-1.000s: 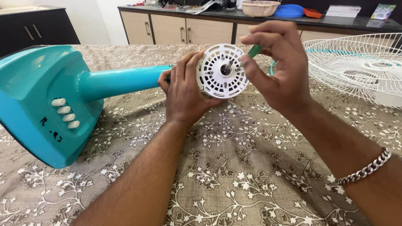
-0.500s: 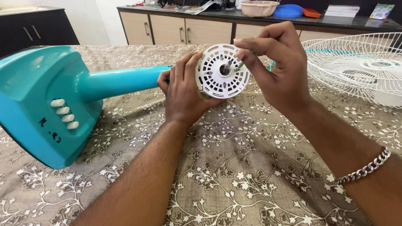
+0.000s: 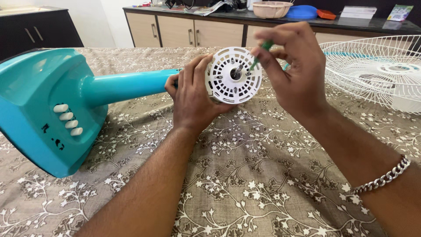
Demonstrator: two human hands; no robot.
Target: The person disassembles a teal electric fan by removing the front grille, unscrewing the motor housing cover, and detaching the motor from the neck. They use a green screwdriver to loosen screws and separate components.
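the green-handled little screwdriver (image 3: 261,52) shows again at about 1 o'clock of the round white slotted plastic motor cover (image 3: 233,75); half a second back the fingers hid nearly all of it, so the handle looks to have been rolled round between them, which reads to me like a screw being turned. the right hand (image 3: 294,74) pinches the handle between thumb and fingertips, tip down on the cover face just right of the metal shaft (image 3: 237,70). the left hand (image 3: 191,94) hasn't shifted, wrapped around the motor housing at the cover's 9 o'clock. the teal fan stand with white push buttons (image 3: 48,105) lies on its side on the brown floral tablecloth (image 3: 245,184). the white wire fan guard (image 3: 377,70) lies at 3 o'clock, well apart. nothing blocks the cover.
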